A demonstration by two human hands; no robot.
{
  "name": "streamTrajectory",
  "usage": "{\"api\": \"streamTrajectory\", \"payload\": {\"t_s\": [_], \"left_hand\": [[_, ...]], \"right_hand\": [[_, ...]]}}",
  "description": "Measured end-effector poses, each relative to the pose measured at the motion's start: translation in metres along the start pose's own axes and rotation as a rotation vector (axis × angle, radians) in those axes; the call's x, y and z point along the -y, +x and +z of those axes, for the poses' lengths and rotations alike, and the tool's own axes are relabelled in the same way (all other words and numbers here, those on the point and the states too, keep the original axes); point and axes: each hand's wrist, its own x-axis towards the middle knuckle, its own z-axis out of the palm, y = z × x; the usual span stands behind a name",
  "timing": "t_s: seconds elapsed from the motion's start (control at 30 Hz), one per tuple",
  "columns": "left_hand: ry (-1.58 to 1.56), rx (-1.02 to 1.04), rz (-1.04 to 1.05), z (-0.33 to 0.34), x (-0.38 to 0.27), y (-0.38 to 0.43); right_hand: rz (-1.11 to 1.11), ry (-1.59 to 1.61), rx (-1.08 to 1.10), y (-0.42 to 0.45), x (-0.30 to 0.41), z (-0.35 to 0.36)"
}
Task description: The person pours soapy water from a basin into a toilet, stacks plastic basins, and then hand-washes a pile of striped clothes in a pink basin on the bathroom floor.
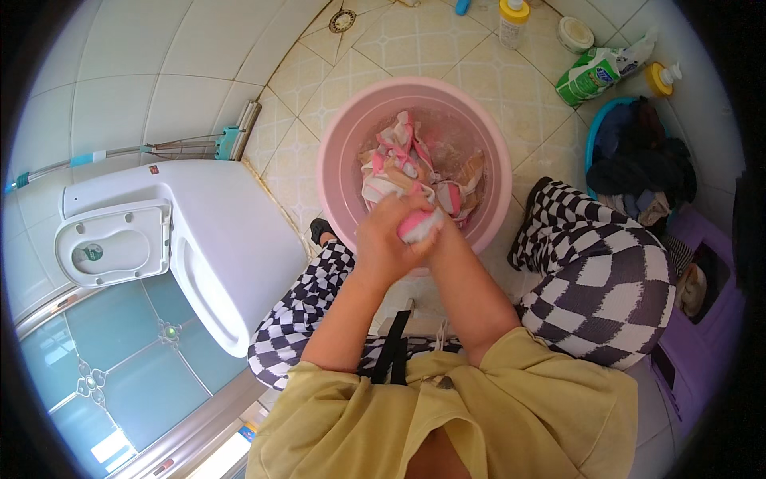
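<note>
A pink plastic basin [335, 114] stands on the floor between my legs, holding cloudy water. Soaking in it is a wet pink, white and tan cloth [407, 141], bunched and partly under water. Over the near side of the basin, my left hand [386, 236] is curled around a pink and white wad of the fabric [421, 227], pressed close to my right wrist. My right hand [441, 223] reaches in against the same cloth. Its fingers are largely hidden behind the wad and my left hand, so their grip does not show.
To the left are a white squat toilet [239, 191] and a mop [230, 143]. A blue tub [592, 143] of dark clothes and a purple plastic stool [706, 239] stand right. Beyond the basin are a yellow-capped bottle [511, 30], a green detergent bag [589, 78] and a floor drain [342, 21].
</note>
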Motion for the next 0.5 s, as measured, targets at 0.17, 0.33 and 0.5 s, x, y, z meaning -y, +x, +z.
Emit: {"api": "streamTrajectory", "payload": {"t_s": [0.17, 0.33, 0.5], "left_hand": [[-0.046, -0.216, -0.234, 0.008, 0.045, 0.013], [-0.030, -0.227, -0.590, -0.002, 0.123, 0.003], [0.073, -0.225, -0.525, 0.007, 0.161, -0.044]], "right_hand": [[-0.106, -0.100, -0.190, -0.004, 0.002, 0.008], [-0.300, -0.923, -0.633, -0.015, 0.002, 0.019], [0.127, -2.198, -0.689, -0.027, 0.043, 0.067]]}}
